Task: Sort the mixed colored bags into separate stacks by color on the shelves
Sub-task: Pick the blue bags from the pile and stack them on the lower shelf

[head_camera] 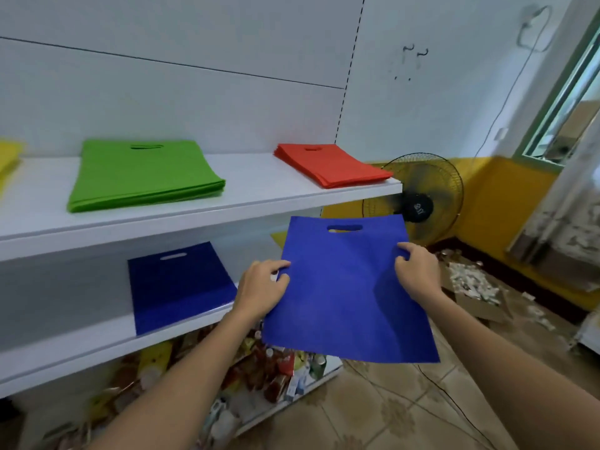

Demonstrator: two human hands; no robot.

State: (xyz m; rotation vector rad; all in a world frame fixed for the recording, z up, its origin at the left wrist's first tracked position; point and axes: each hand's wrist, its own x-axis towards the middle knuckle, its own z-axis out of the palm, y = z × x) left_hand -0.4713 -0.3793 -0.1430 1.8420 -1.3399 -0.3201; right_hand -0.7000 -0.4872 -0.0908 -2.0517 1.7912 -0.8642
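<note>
Here, both hands held one blue bag in the air, out in front of the right end of the shelves. The left hand pinched its left edge, and the right hand gripped its right edge with curled fingers. The bag hung nearly flat (its cut-out handle pointing away from the person), tilted a little, clear of every shelf.

On the upper shelf lay a green stack and, well apart at the right end, a red stack; a yellow stack showed at the left border. On the middle shelf lay a blue stack, just left of the left hand. A black fan stood on the floor behind the held bag.
</note>
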